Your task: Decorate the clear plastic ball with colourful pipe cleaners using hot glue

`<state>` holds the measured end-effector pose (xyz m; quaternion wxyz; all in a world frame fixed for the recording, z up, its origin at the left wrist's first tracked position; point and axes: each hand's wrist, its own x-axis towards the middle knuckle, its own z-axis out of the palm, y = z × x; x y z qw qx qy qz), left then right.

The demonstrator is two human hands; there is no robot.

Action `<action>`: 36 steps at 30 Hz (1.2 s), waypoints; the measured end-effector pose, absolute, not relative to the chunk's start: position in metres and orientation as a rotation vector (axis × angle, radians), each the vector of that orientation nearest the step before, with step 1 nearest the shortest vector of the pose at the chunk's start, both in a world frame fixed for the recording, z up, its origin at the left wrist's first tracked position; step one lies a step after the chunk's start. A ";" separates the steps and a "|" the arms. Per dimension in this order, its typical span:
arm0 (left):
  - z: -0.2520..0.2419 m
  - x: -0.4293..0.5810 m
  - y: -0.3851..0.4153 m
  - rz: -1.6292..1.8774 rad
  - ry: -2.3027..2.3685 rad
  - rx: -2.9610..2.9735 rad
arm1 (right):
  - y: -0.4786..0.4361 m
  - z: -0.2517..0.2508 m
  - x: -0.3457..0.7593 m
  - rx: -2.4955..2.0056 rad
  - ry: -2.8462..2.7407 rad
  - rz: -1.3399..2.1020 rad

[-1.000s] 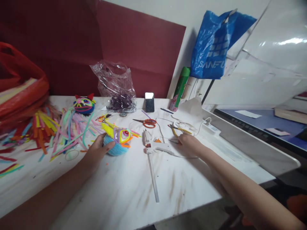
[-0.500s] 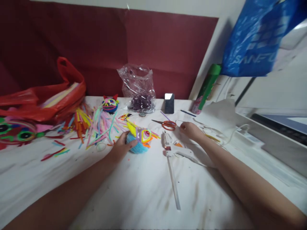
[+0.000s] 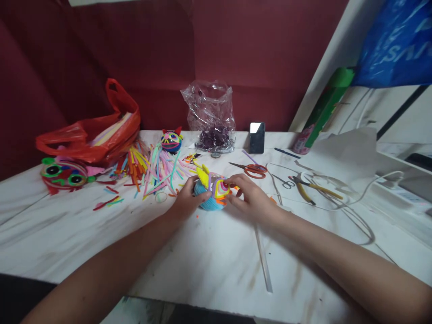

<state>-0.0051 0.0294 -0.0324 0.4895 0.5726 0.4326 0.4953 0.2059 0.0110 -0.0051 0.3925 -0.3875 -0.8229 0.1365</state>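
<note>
A round pipe-cleaner craft ball [image 3: 209,203] with a light blue body, yellow ears and a pink-and-yellow eye rests at the middle of the table. My left hand [image 3: 187,196] wraps round its left side, thumb in front. On the right side, the bent fingers and thumb of my right hand [image 3: 248,195] grip the ball near the eye and orange trim. My right hand and forearm hide the glue gun; its glue stick [image 3: 263,258] sticks out toward me. Orange-handled scissors [image 3: 254,170] lie just behind the right hand.
Pliers [image 3: 312,186], small scissors [image 3: 288,182] and cables [image 3: 357,220] lie at right. Behind stand a phone [image 3: 257,138] and a clear bag [image 3: 216,121]. Pipe cleaners [image 3: 162,173], a red bag [image 3: 91,144] and finished craft heads [image 3: 65,173] are at left.
My right hand has moved left from beside the orange scissors onto the craft ball. My left hand keeps hold of it. The view has shifted, bringing the table's front edge into sight.
</note>
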 end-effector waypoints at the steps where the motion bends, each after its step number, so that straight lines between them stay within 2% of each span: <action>1: -0.033 -0.006 0.031 1.206 1.054 1.408 | 0.011 -0.006 0.207 -0.976 -2.086 0.344; 10: -0.038 -0.011 0.035 1.240 1.215 1.592 | 0.009 -0.010 0.207 -0.964 -2.090 0.276; 18: -0.038 -0.010 0.034 1.253 1.275 1.648 | -0.014 -0.008 0.202 -0.626 -2.329 -0.344; 23: -0.036 -0.007 0.030 1.275 1.303 1.686 | -0.013 -0.012 0.198 -0.664 -2.408 -0.609; 36: -0.046 -0.002 0.034 1.288 0.994 1.592 | -0.011 -0.015 0.203 -0.736 -2.439 -0.460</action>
